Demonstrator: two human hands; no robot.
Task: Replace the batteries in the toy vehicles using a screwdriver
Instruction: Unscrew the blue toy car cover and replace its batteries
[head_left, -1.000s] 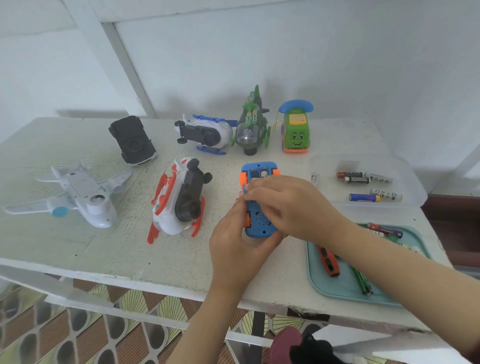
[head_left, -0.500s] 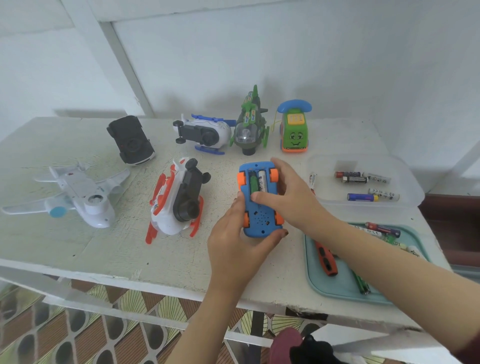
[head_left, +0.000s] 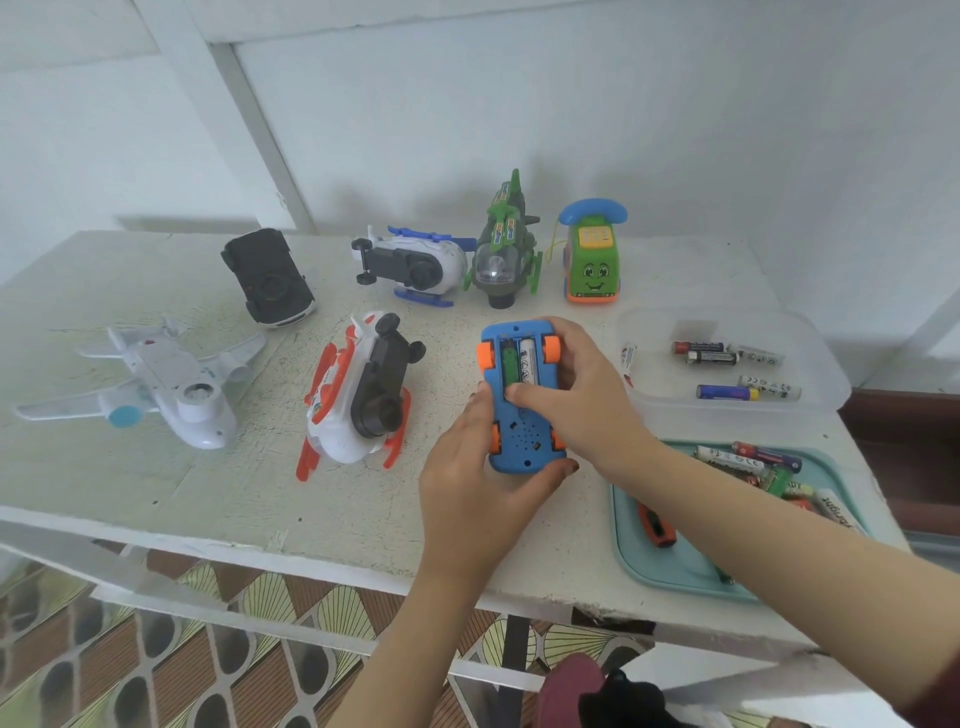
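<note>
The blue car (head_left: 524, 441) lies belly-up on the table (head_left: 208, 493), its bay open on a green cell (head_left: 509, 364) and a white cell (head_left: 530, 361). The left hand (head_left: 478, 488) grips its near end; the right hand (head_left: 587, 395) curls round its far right side, thumb at the cells. A tray (head_left: 670, 571) sits just right.

On the table (head_left: 156, 483), the toy plane (head_left: 171, 384) lies far left, an overturned car (head_left: 267, 278) behind it and an upturned helicopter (head_left: 358, 400) to its right. Along the back, left to right: a second helicopter (head_left: 415, 265) on its side, a third helicopter (head_left: 501, 260) upright, a telephone car (head_left: 592, 260). The wheels-up car (head_left: 524, 436) lies front centre. To its right a tub (head_left: 810, 332) holds batteries (head_left: 727, 358); nearer, a tray (head_left: 675, 566) holds more batteries (head_left: 753, 462) and a screwdriver (head_left: 657, 525).
</note>
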